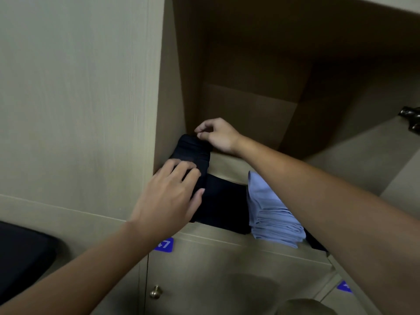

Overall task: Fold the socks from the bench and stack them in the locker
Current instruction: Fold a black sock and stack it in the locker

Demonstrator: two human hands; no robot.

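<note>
1. The person's left hand (168,196) lies with straight fingers (188,171) pressed on the near end of the dark folded socks (193,153). It grasps nothing; it only holds the bundle down.
2. The right hand (218,136) is at the far end of the same bundle, its fingertips curled and pinching the top edge of the cloth.
3. The socks rest on the locker (227,162) shelf, tight in the left front corner against the side wall. The near end juts over the shelf's front edge.
4. In the compartment below lie a pile of dark cloth (222,208) and, just beside it on the right, a stack of light blue cloth (270,214).
5. Likely risk: because the bundle overhangs the front edge, it could tip and drop into the lower compartment once the left hand lifts, unless it is pushed further in first.
6. Another risk: the fold looks loose and springy, so letting go of the pinched edge early could allow it to open and spoil the stack.
7. Writing: a blue number tag (164,245) on the door below shows a "7" preceded by a digit hidden by the left arm. A second blue tag (344,287) at lower right is too cut off to read. No brand names are visible.
</note>
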